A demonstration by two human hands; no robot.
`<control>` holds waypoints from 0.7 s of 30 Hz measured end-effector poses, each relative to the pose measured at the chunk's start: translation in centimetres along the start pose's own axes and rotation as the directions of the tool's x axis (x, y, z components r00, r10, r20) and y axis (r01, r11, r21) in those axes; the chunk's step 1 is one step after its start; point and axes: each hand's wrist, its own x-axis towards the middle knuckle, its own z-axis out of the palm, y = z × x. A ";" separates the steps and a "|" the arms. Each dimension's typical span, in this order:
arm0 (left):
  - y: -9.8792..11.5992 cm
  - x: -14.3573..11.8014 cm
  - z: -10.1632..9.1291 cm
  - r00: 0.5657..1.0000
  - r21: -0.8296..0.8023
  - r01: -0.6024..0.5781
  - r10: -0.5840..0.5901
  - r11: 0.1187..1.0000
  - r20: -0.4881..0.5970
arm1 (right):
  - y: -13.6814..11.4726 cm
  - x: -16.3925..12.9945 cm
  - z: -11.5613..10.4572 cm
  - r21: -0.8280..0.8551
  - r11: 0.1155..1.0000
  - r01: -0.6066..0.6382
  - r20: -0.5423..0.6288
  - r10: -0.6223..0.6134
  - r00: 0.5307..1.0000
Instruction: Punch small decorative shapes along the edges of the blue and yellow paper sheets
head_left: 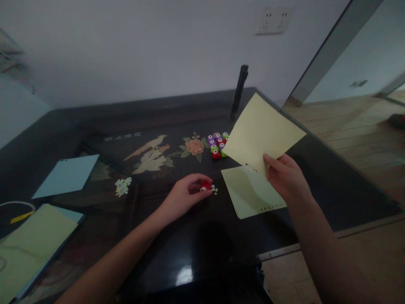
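Presently, head view: left hand (185, 195) has its fingers (202, 192) closed round a small red plastic paper punch (205, 185) on the dark glossy worktop (177, 253); rigid, light, best gripped by its sides. Right hand (286, 177) pinches a thin pale-yellow paper sheet (262, 131) at its lower edge, raised above those fingers; flimsy, likely to crease.

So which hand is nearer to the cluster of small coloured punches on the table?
Right. The right hand holds up a yellow sheet just right of and below the cluster of punches. The left hand rests farther toward the viewer, fingers on a separate red punch.
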 end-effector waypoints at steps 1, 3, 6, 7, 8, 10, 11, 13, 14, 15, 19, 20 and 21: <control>-0.1 0.6 -0.4 1.000 -0.007 0.007 -0.007 1.000 -0.006 | 0.0 0.0 -0.4 -0.004 1.000 -0.021 -0.006 0.021 1.000; -0.3 2.0 -1.1 1.000 0.049 -0.004 0.005 0.999 -0.012 | 0.1 -0.1 -1.4 -0.008 0.998 -0.068 -0.021 0.068 0.997; -0.3 4.2 -1.5 0.996 0.414 -0.054 0.076 0.909 -0.038 | 0.4 -0.3 -2.8 -0.046 0.994 -0.102 -0.043 0.100 0.994; -0.2 4.9 -1.4 0.994 0.565 -0.050 0.094 0.823 -0.049 | 0.6 -0.4 -3.3 -0.070 0.991 -0.111 -0.042 0.108 0.993; -0.2 5.6 -1.3 0.992 0.687 -0.033 0.105 0.726 -0.064 | 0.8 -0.5 -3.8 -0.096 0.988 -0.121 -0.040 0.118 0.992; -0.1 6.9 -0.8 0.987 0.805 0.016 0.118 0.593 -0.106 | 1.2 -0.7 -4.6 -0.132 0.980 -0.149 -0.034 0.145 0.989; -0.1 7.5 -0.5 0.984 0.831 0.038 0.125 0.555 -0.129 | 1.4 -0.8 -5.0 -0.139 0.977 -0.162 -0.036 0.158 0.987; 0.0 8.5 0.0 0.977 0.865 0.071 0.140 0.497 -0.160 | 1.8 -0.9 -5.7 -0.139 0.973 -0.185 -0.037 0.182 0.983; 0.0 9.0 0.3 0.975 0.881 0.082 0.146 0.466 -0.168 | 2.0 -0.9 -5.9 -0.136 0.971 -0.194 -0.036 0.191 0.981; 0.0 9.4 0.5 0.974 0.894 0.090 0.150 0.439 -0.172 | 2.1 -0.9 -6.0 -0.135 0.971 -0.199 -0.033 0.197 0.980; -0.2 10.3 1.1 0.972 0.924 0.102 0.159 0.369 -0.171 | 2.3 -1.0 -6.0 -0.156 0.966 -0.207 -0.029 0.205 0.978; -0.2 10.4 1.1 0.972 0.927 0.102 0.161 0.360 -0.170 | 2.2 -1.0 -6.0 -0.165 0.963 -0.213 -0.026 0.211 0.977; -0.3 10.4 1.1 0.972 0.930 0.101 0.162 0.354 -0.167 | 2.2 -1.1 -5.9 -0.173 0.960 -0.218 -0.025 0.217 0.976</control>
